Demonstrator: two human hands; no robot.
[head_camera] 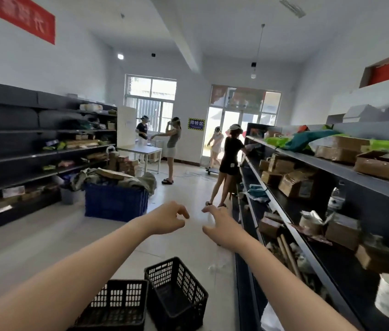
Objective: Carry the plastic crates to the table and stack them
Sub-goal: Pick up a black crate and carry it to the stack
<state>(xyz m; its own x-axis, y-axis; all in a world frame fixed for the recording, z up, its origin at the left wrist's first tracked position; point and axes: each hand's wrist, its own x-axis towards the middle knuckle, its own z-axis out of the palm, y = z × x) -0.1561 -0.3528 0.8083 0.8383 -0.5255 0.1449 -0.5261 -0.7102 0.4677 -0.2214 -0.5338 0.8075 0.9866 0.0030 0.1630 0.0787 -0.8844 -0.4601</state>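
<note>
I see both arms stretched out ahead of me in the middle of the frame. My left hand [165, 217] is loosely open, fingers curled a little, and holds nothing. My right hand [222, 222] is the same: fingers spread and slightly bent, touching nothing. The two hands hang close together over the pale tiled floor [45, 235], fingertips near each other but apart.

The two black plastic crates [176, 295] sit on the floor at the bottom centre of the frame, well below and nearer than my hands. The left crate [117, 304] lies under my left forearm; the right crate stands just beside it, turned at an angle, and I cannot tell whether their corners touch. Both look empty.

A white table [141, 151] stands far back, left of centre, under the window, well apart from the crates. A big blue crate [116, 201] heaped with cloth and cardboard sits on the floor at centre left. Dark shelving [320, 163] with cardboard boxes runs along the right edge, and more shelving [21, 149] lines the left. Four people stand in the background near the table and the doorway.
</note>
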